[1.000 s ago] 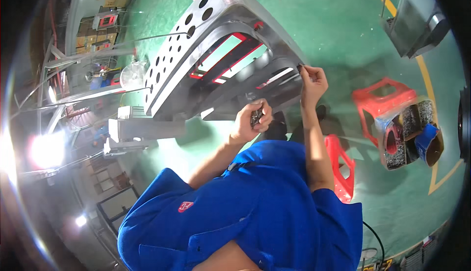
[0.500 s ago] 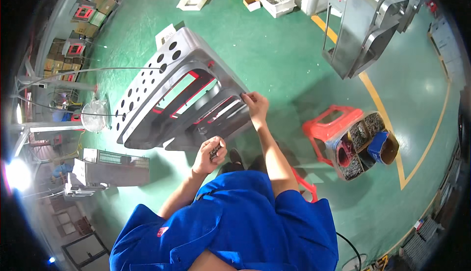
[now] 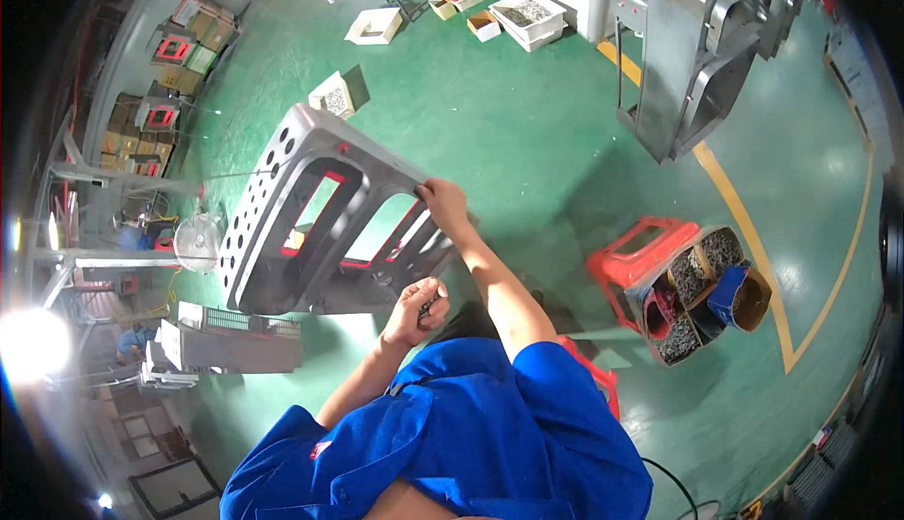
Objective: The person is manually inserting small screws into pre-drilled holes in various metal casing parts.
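Note:
A large grey sheet-metal housing (image 3: 367,167) stands tilted before me, with rows of round holes along its left side and red-edged rectangular openings. My right hand (image 3: 443,208) is at its right edge, thumb and fingers closed on the rim; anything small between them is hidden. Lower down, near the housing's bottom edge, my left hand (image 3: 414,313) is curled closed around small dark metal pieces (image 3: 429,305), which I cannot make out singly.
To my right, a red plastic stool (image 3: 645,249) stands beside joined bins (image 3: 697,275) holding small metal parts. More metal housings (image 3: 702,68) stand at the far right. A white tray (image 3: 331,96) lies beyond the housing, a fan (image 3: 198,242) to its left, and parts boxes (image 3: 527,16) at the back.
The housing has swung and tipped, its top edge now lower and further left in view. My right hand has moved left with its edge. My left hand stays closed, slightly further right.

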The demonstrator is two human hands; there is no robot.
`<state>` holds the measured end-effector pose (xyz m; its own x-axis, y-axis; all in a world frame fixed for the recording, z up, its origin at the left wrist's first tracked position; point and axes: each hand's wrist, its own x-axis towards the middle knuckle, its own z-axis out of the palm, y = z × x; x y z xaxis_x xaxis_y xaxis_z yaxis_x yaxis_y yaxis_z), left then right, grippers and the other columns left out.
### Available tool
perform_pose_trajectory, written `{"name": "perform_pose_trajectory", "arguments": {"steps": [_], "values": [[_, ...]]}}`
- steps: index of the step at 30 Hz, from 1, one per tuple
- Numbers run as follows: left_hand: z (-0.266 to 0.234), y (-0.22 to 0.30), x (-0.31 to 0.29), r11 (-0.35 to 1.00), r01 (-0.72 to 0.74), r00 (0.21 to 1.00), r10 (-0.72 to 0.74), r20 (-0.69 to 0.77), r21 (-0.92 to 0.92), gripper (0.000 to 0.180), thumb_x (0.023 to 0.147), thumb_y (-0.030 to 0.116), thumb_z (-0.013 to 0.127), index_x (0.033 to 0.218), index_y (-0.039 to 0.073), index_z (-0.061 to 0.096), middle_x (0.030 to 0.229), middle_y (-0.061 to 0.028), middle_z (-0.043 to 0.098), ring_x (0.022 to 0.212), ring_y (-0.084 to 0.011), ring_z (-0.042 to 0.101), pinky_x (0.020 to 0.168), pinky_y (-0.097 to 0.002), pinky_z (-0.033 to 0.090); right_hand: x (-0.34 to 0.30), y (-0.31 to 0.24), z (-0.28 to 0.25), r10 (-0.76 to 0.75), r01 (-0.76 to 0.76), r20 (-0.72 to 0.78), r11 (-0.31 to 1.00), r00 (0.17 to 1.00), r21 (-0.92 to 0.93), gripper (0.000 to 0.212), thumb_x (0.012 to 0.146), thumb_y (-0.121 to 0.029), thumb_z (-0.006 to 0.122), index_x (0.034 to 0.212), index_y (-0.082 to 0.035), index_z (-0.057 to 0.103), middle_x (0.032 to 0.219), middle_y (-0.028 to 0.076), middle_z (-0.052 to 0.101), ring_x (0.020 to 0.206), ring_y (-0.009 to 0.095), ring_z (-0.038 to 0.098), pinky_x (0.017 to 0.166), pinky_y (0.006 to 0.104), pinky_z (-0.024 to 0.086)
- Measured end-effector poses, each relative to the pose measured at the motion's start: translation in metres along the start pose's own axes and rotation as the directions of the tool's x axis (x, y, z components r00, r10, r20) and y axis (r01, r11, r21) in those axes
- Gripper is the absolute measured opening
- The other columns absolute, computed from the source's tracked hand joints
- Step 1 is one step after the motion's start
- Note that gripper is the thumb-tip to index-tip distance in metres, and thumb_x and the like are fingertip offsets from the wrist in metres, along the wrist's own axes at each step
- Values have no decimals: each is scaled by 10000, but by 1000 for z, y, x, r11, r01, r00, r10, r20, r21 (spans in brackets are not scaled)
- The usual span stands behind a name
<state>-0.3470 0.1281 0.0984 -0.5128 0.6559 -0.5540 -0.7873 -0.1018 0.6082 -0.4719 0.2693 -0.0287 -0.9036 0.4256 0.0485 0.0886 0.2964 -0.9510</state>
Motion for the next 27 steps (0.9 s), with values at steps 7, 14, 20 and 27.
{"name": "perform_pose_trajectory", "arguments": {"steps": [7,14,20,27], "values": [[0,8,39,999,-4,999,7,-54,43,301,964,298,420,784,71,500,566,25,364,440,-55,274,382,-200,201,-18,6,-48,183,-201,85,923,979,328,310,807,-322,633,816,-12,659,707,128,650,655,227,619,618,340,463],[27,17,117,988,130,988,-136,79,79,421,955,439,389,673,128,429,530,14,366,376,-64,270,340,-215,176,-74,-52,-166,99,-235,224,628,970,742,130,850,-102,627,850,25,600,712,43,619,616,104,600,547,238,463],[86,3,162,879,333,926,-374,59,340,489,950,499,338,610,150,380,485,29,330,356,-57,252,324,-208,159,-88,-7,-226,88,-49,-19,709,996,703,147,817,-106,667,819,20,591,697,44,620,655,97,606,577,241,467],[180,-75,237,796,482,839,-540,69,365,504,955,506,305,595,154,338,485,40,280,375,-64,246,341,-210,171,-92,103,-338,97,-74,-7,806,995,588,136,755,-92,686,727,15,607,685,24,614,662,64,536,605,235,431]]}}
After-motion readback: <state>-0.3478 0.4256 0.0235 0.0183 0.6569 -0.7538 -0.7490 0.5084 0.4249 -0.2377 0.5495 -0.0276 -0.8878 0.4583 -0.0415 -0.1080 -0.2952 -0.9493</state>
